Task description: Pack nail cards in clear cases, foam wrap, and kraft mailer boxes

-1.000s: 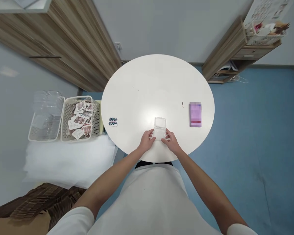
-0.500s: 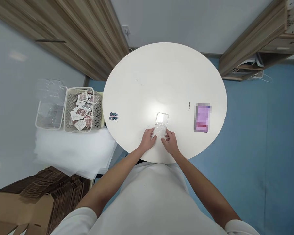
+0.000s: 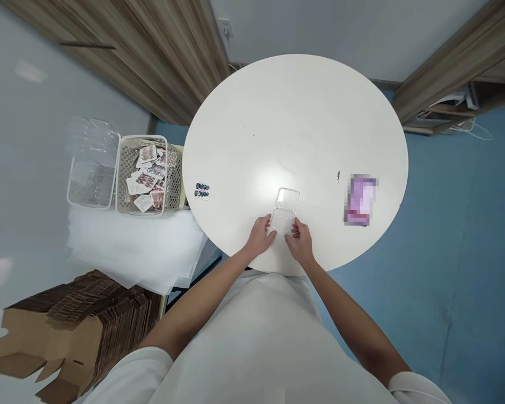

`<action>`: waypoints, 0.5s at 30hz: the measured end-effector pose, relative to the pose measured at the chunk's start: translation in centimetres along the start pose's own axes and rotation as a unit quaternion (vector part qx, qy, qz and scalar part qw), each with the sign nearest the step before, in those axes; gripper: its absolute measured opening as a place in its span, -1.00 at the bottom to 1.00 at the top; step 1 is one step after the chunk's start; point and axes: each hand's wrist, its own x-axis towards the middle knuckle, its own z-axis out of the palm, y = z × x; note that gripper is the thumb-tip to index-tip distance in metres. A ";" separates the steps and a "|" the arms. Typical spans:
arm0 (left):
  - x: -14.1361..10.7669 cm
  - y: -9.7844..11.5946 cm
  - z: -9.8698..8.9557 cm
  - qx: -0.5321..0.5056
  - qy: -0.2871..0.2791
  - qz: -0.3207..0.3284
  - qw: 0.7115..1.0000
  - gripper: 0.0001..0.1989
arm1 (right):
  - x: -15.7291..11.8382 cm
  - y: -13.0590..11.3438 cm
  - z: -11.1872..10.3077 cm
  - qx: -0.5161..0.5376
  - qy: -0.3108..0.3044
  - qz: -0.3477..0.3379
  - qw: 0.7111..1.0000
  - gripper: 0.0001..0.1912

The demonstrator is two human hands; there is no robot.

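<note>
A small clear plastic box [image 3: 283,220] lies near the front edge of the white table, its hinged lid [image 3: 288,198] swung up and away from me. My left hand [image 3: 260,237] rests at the box's left side, thumb and fingers apart, fingertips very close to the edge. On the opposite side is my right hand [image 3: 301,242], fingers loosely curved at the right edge and thumb apart from them. Whether the fingertips touch the box is hard to make out. Nothing shows inside the box. Further left lies a card of dark, shiny false nails [image 3: 202,191].
The round white table [image 3: 294,123] bears a blurred purple item [image 3: 361,200] at right. Left of it stand a basket [image 3: 165,174] of carded nail sets and a clear bin [image 3: 90,185]. White sheets [image 3: 130,238] and folded cardboard boxes [image 3: 50,342] lie below these.
The view has shifted, so the table appears a little higher and further right. My hands have spread slightly from the box's sides. The box still lies with its lid up.
</note>
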 end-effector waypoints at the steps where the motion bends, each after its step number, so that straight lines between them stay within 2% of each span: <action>1: -0.2 -0.2 -0.3 -0.004 -0.006 0.001 1.000 -0.44 | -0.1 0.0 0.0 0.007 0.013 0.005 1.000 -0.36; 5: -1.3 -1.6 -2.8 0.004 -0.020 0.024 1.000 -0.50 | -0.8 -0.5 -0.1 0.021 0.101 0.037 0.994 -0.39; 7: -1.9 -2.8 -5.2 0.025 -0.006 0.052 0.998 -0.54 | -1.2 -1.2 0.1 -0.008 0.146 0.026 0.989 -0.40; 9: -2.1 -4.2 -8.4 0.054 0.018 0.076 0.995 -0.56 | -1.2 -2.4 1.0 -0.054 0.167 -0.011 0.984 -0.40; 12: -1.5 -6.3 -14.2 0.102 0.069 0.088 0.988 -0.59 | -0.2 -4.7 3.9 -0.108 0.127 -0.067 0.984 -0.42; 15: 0.2 -8.0 -19.8 0.153 0.112 0.076 0.979 -0.56 | 1.8 -7.2 8.5 -0.147 0.026 -0.092 0.984 -0.44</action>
